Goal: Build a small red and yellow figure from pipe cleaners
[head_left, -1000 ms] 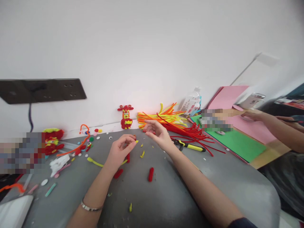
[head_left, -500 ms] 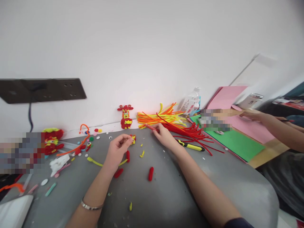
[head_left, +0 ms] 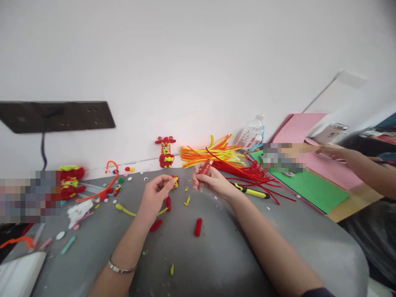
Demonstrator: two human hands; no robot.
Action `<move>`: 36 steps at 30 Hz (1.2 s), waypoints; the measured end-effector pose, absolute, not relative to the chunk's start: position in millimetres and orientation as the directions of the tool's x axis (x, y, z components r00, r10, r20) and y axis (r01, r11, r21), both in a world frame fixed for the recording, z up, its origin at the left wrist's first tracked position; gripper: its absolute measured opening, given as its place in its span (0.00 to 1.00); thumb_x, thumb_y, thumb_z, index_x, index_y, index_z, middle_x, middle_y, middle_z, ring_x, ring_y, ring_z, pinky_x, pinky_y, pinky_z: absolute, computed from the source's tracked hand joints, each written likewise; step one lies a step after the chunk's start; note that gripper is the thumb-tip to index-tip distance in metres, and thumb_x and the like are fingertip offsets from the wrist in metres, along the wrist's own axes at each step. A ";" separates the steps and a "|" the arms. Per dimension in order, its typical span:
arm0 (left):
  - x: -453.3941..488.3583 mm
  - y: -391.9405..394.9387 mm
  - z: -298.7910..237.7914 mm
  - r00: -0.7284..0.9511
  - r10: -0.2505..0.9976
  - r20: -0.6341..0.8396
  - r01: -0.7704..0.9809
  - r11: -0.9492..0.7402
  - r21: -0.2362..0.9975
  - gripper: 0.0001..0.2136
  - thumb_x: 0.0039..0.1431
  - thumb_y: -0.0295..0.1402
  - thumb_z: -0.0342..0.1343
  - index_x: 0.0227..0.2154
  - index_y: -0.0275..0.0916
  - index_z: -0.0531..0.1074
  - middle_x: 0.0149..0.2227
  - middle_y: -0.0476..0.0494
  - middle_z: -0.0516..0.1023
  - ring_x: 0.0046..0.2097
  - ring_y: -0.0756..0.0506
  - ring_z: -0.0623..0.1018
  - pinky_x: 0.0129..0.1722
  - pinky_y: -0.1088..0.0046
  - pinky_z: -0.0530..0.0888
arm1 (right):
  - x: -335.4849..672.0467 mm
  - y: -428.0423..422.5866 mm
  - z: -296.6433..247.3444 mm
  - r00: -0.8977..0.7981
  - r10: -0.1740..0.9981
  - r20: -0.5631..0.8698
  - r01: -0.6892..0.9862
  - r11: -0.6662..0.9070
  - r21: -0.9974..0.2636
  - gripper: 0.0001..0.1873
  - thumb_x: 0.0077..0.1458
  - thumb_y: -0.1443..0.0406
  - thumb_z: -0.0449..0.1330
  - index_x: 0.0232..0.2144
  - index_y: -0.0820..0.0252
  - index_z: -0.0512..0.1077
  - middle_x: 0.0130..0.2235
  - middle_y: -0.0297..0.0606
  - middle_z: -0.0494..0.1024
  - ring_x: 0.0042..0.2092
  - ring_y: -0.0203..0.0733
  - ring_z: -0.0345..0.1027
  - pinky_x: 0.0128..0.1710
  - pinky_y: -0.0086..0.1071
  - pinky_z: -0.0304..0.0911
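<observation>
My left hand (head_left: 158,193) pinches a small yellow-and-red fuzzy piece (head_left: 175,181) between thumb and fingertips. Higher and to the right, my right hand (head_left: 213,181) grips a slim red stick-like item with pale lettering (head_left: 205,168), its upper end tilted right; its exact kind is unclear. Below the hands lie fuzzy red rolls, one red roll (head_left: 198,227) apart at the right. A yellow pipe cleaner (head_left: 127,210) passes behind my left wrist. Against the wall stands a red-and-yellow fuzzy figure (head_left: 166,154) with googly eyes and a winged hat.
Yellow and orange pipe cleaners (head_left: 198,154) and red pipe cleaners (head_left: 258,175) lie at the wall, with a yellow cutter (head_left: 253,192) in front. Behind stands a plastic bottle (head_left: 252,134). Another person's hand (head_left: 332,152) is over pink paper (head_left: 337,169) at right. Craft bits litter the left.
My right hand has drawn the red item back from the pipe cleaners and turned it more upright, lettering now visible. My left hand keeps its pinch, nearly still. The view has shifted slightly.
</observation>
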State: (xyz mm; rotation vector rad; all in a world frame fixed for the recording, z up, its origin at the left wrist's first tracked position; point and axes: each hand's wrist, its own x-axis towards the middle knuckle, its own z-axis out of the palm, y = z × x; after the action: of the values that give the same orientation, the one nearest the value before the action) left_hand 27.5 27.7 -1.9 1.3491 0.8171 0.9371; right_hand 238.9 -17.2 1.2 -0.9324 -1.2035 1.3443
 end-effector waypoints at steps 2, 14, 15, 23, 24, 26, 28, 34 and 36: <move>28.2 27.3 -2.3 0.425 0.904 0.044 -0.082 -0.010 0.997 0.16 0.49 0.47 0.63 0.28 0.37 0.73 0.21 0.55 0.62 0.22 0.55 0.54 0.21 0.77 0.55 | 233.4 -18.1 -1.8 -0.176 0.977 0.123 -0.143 0.098 -0.985 0.10 0.59 0.59 0.59 0.37 0.58 0.63 0.22 0.24 0.63 0.23 0.31 0.58 0.23 0.26 0.52; 28.4 28.1 -9.5 0.459 0.888 0.040 -0.073 -0.007 0.997 0.16 0.52 0.47 0.62 0.29 0.37 0.74 0.21 0.55 0.60 0.22 0.54 0.56 0.21 0.77 0.56 | 218.2 -17.2 -3.8 -0.159 0.976 0.149 0.105 0.167 -0.980 0.20 0.58 0.48 0.57 0.33 0.58 0.62 0.23 0.26 0.61 0.22 0.30 0.50 0.21 0.27 0.47; 28.6 28.0 -9.2 0.455 0.890 0.039 -0.075 -0.006 0.997 0.16 0.51 0.47 0.62 0.29 0.37 0.74 0.21 0.55 0.61 0.22 0.54 0.56 0.21 0.77 0.56 | 217.8 -16.2 -5.4 -0.139 0.977 0.162 0.089 0.175 -0.981 0.22 0.58 0.46 0.56 0.32 0.58 0.62 0.22 0.24 0.58 0.21 0.30 0.47 0.20 0.27 0.45; 29.2 25.9 -6.9 0.495 0.869 0.017 -0.039 0.002 0.999 0.17 0.51 0.49 0.62 0.28 0.38 0.74 0.21 0.55 0.60 0.22 0.54 0.55 0.22 0.76 0.53 | 215.4 -14.7 -9.8 -0.104 0.982 0.158 0.130 0.171 -0.977 0.32 0.59 0.39 0.44 0.16 0.56 0.52 0.18 0.26 0.49 0.21 0.30 0.40 0.22 0.31 0.39; 29.1 25.5 -7.0 0.503 0.864 0.015 -0.032 0.001 0.999 0.17 0.51 0.49 0.62 0.28 0.38 0.74 0.21 0.55 0.59 0.22 0.54 0.55 0.22 0.76 0.53 | 215.8 -15.0 -9.7 -0.109 0.981 0.159 0.121 0.171 -0.978 0.32 0.59 0.40 0.45 0.16 0.56 0.50 0.18 0.25 0.48 0.21 0.30 0.39 0.22 0.31 0.38; 28.9 24.9 -7.4 0.514 0.858 0.008 -0.019 0.001 1.000 0.17 0.52 0.49 0.62 0.29 0.38 0.74 0.21 0.55 0.58 0.23 0.54 0.55 0.22 0.76 0.52 | 216.4 -15.1 -10.0 -0.113 0.981 0.155 0.116 0.168 -0.979 0.31 0.58 0.41 0.45 0.15 0.55 0.50 0.17 0.25 0.46 0.21 0.30 0.37 0.22 0.31 0.37; 28.9 24.3 -7.9 0.522 0.853 0.000 -0.009 0.006 1.000 0.17 0.52 0.49 0.61 0.30 0.38 0.74 0.21 0.55 0.57 0.23 0.54 0.54 0.22 0.76 0.51 | 216.4 -15.0 -10.6 -0.112 0.983 0.148 0.131 0.163 -0.978 0.31 0.58 0.41 0.45 0.15 0.55 0.49 0.17 0.25 0.45 0.20 0.30 0.37 0.22 0.31 0.36; 30.0 23.9 -8.4 0.539 0.842 -0.008 -0.007 0.014 1.000 0.17 0.53 0.49 0.61 0.30 0.38 0.73 0.21 0.55 0.57 0.23 0.53 0.54 0.22 0.76 0.51 | 213.7 -16.2 -9.6 -0.133 0.982 0.134 0.182 0.157 -0.971 0.30 0.59 0.43 0.44 0.16 0.55 0.49 0.17 0.26 0.48 0.20 0.30 0.38 0.22 0.30 0.38; 30.2 24.1 -8.3 0.540 0.842 -0.010 -0.015 0.021 1.000 0.17 0.52 0.49 0.61 0.30 0.38 0.73 0.21 0.55 0.57 0.23 0.53 0.54 0.22 0.76 0.51 | 213.1 -17.2 -8.5 -0.132 0.982 0.137 0.199 0.162 -0.967 0.29 0.60 0.44 0.44 0.16 0.55 0.49 0.17 0.26 0.48 0.21 0.30 0.39 0.22 0.30 0.39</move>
State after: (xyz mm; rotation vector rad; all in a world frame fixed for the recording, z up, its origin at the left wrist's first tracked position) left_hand 30.2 24.1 -8.3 1.4008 0.7749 0.7795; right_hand 213.1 -17.2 -8.5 -1.1871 -1.5189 1.0732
